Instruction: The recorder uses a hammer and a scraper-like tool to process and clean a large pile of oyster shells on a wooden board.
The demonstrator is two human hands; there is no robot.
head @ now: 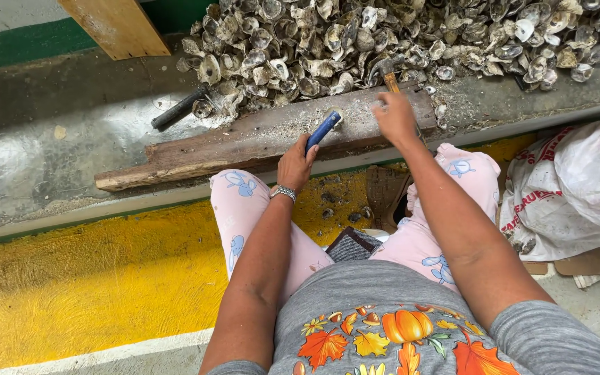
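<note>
1. Oyster shells (397, 35) lay in a broad heap across the grey concrete ledge (71, 132) at the top of the view, rough, grey-white and brown, many with pale cupped insides turned up; a few strays sat on the ledge beside the pile.
2. The yellow-painted floor (85, 278) ran below the ledge, with a white line at its near edge.
3. A white plastic sack (578, 187) with red print sat on the floor at the right, well apart from the hands.
4. A weathered wooden plank (244, 142) lay along the ledge just in front of the heap, dusted with pale shell grit near its middle.
5. A pale wooden board (116, 26) leaned at the upper left, beside the heap.
6. A dark-handled tool (178, 109) lay on the ledge at the left edge of the heap, touching the outermost shells.
7. The right hand (396, 117) rested on the plank, its fingers closed around the wooden handle of a hammer (387, 71) whose metal head pointed into the shells.
8. The left hand (296, 163) sat at the near edge of the plank, fingers wrapped about the lower end of a blue-handled tool (323, 130) whose tip met the gritty patch on the plank; a metal watch (283, 192) circled that wrist.
9. Whether a single shell lay under the blue tool's tip could not be told.
</note>
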